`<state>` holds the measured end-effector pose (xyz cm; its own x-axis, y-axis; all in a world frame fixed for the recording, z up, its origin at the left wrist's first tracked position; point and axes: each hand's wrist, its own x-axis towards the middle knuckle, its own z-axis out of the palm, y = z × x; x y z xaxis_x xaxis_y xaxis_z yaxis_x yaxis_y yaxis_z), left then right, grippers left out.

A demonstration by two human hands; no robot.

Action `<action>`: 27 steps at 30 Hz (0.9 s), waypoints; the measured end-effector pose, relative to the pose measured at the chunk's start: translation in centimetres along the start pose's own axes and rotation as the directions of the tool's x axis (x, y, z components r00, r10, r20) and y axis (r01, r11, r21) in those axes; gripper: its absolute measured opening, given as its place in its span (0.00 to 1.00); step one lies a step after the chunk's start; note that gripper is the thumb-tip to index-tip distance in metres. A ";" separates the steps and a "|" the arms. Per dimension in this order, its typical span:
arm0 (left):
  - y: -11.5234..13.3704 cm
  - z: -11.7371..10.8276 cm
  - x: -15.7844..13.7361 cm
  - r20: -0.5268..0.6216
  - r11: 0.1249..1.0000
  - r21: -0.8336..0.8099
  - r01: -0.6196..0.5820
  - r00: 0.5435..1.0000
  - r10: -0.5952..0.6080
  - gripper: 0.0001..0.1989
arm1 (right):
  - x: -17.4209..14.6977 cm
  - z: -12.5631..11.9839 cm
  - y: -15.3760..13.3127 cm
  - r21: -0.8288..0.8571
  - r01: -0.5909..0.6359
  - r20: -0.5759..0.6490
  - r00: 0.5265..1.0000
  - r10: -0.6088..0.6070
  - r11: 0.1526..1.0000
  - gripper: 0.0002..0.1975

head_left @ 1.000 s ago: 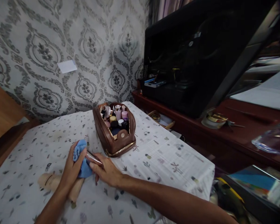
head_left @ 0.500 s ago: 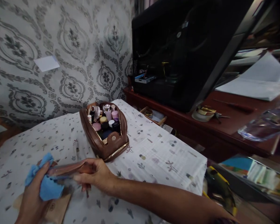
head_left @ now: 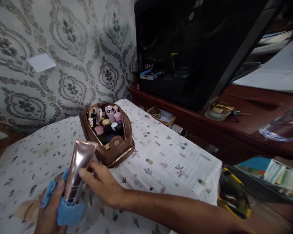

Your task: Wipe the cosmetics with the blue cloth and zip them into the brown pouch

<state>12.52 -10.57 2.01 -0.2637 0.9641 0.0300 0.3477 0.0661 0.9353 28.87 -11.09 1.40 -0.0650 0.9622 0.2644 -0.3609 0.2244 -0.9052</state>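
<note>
A shiny rose-pink squeeze tube [head_left: 79, 164] stands nearly upright between my hands, its flat crimped end on top. My left hand [head_left: 51, 204] is closed round a blue cloth [head_left: 69, 213], which wraps the lower end of the tube. Fingers of my right hand [head_left: 102, 180] pinch the tube's side, thumb in front and the others behind. Just beyond stands an open brown toiletry bag [head_left: 117, 156], packed with several small bottles and jars [head_left: 109, 118]. A beige item [head_left: 26, 209] lies partly hidden behind my left hand.
A white printed sheet [head_left: 166, 169] covers the surface. Along the right runs a red-brown desk [head_left: 195, 125] with a large dark screen [head_left: 175, 42], a gold-lidded jar [head_left: 218, 112] and papers [head_left: 275, 78]. A small open drawer [head_left: 171, 120] sticks out below.
The tube has swung from lying level to nearly upright, crimped end up. Both hands with the cloth have shifted slightly right, and the camera view has turned a little.
</note>
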 end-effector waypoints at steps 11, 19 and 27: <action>-2.0 0.0 -0.3 0.146 0.643 0.178 -0.745 0.666 0.732 0.21 | -0.6 0.0 -0.5 -0.196 -0.059 -0.008 0.998 0.059 0.979 0.17; -1.3 0.5 -1.1 0.326 0.141 0.368 -0.919 0.270 0.906 0.07 | -0.5 0.2 1.4 -0.185 -0.152 -0.019 0.988 0.151 0.971 0.30; -0.9 0.2 0.0 0.253 0.196 0.476 -0.857 0.347 0.903 0.03 | -1.0 0.6 2.2 0.013 -0.466 0.156 0.875 0.459 0.885 0.37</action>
<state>12.41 -10.58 1.04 0.4500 0.4596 0.7657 0.7226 -0.6912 -0.0098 27.54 -11.65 -0.69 -0.3680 0.9205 -0.1318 -0.3006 -0.2519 -0.9199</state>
